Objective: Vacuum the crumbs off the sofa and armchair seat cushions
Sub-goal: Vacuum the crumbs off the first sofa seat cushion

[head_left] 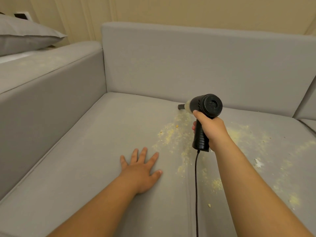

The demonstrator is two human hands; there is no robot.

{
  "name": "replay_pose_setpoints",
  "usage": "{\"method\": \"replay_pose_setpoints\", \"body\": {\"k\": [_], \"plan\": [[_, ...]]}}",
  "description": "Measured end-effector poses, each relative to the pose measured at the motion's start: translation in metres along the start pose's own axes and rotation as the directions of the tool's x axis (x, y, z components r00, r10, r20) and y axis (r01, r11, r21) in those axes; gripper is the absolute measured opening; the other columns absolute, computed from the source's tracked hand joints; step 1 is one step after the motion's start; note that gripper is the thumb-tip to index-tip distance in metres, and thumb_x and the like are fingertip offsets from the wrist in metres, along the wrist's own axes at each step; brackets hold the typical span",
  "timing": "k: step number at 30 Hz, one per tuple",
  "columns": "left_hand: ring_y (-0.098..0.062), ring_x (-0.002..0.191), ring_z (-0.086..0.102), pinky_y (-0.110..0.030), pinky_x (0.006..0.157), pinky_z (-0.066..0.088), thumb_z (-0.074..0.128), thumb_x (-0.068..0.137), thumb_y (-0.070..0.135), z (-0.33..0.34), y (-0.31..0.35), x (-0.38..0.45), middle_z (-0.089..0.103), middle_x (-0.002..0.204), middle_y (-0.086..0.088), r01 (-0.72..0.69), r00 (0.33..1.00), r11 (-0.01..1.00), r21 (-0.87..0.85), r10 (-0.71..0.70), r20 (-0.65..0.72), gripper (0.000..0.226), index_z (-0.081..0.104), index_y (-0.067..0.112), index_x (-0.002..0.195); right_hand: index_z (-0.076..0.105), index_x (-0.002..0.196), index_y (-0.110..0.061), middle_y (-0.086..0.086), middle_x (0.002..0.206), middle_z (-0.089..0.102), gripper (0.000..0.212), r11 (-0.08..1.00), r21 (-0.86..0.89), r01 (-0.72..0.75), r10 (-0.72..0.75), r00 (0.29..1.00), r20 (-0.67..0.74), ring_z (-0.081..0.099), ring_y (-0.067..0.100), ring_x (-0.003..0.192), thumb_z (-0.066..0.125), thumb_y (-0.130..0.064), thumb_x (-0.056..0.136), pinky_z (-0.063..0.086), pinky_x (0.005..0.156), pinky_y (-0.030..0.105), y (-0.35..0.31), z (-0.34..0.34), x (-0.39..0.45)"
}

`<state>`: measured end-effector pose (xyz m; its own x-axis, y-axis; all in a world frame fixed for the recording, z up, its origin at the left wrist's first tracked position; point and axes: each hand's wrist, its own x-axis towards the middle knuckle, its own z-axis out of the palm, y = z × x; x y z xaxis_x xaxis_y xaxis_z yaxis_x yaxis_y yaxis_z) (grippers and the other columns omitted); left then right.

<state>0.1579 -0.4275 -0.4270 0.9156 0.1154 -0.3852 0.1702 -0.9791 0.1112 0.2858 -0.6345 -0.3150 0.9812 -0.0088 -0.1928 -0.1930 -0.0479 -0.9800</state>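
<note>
Left hand (140, 170) flat on the cushion (85, 159), right hand (211, 129) gripping the vacuum (205, 108); left portion looks clean, crumbs (172, 135) remain centre and right.

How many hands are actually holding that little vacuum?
1. The right hand grips the handheld vacuum by its handle. The left hand lies flat on the seat cushion, apart from it.
</note>
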Motion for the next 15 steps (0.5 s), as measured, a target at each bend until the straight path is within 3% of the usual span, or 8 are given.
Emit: {"method": "replay_pose_setpoints", "body": {"k": [3, 8, 15], "plan": [[-0.025, 0.156, -0.025, -0.069, 0.119, -0.011, 0.017, 0.099, 0.076, -0.001, -0.001, 0.000, -0.026, 0.170, 0.007, -0.006, 1.000, 1.000, -0.002, 0.006, -0.006, 0.069, -0.015, 0.056, 0.157, 0.071, 0.103, -0.014, 0.011, 0.088, 0.076, 0.022, 0.998, -0.051, 0.026, -0.026, 1.000, -0.003, 0.074, 0.022, 0.077, 0.079, -0.031, 0.091, 0.062, 0.089, 0.048, -0.003, -0.004, -0.003], [-0.025, 0.156, -0.024, -0.069, 0.119, -0.011, 0.017, 0.098, 0.076, -0.001, -0.001, -0.001, -0.025, 0.170, 0.007, -0.006, 1.000, 1.000, 0.000, 0.006, -0.006, 0.069, -0.015, 0.057, 0.157, 0.069, 0.102, -0.017, 0.009, 0.089, 0.076, 0.019, 0.991, -0.093, 0.092, -0.103, 0.986, -0.128, 0.074, 0.020, 0.073, 0.077, -0.025, 0.088, 0.063, 0.084, 0.045, -0.014, -0.024, -0.004], [-0.025, 0.156, -0.024, -0.069, 0.119, -0.011, 0.017, 0.098, 0.077, 0.000, -0.001, -0.001, -0.025, 0.170, 0.007, -0.005, 1.000, 1.000, 0.002, 0.005, -0.013, 0.070, -0.015, 0.057, 0.156, 0.069, 0.114, -0.011, 0.014, 0.096, 0.078, 0.032, 0.999, -0.037, -0.024, 0.021, 0.996, -0.085, 0.075, 0.023, 0.074, 0.079, -0.027, 0.088, 0.065, 0.080, 0.044, -0.017, -0.032, -0.006]]}}
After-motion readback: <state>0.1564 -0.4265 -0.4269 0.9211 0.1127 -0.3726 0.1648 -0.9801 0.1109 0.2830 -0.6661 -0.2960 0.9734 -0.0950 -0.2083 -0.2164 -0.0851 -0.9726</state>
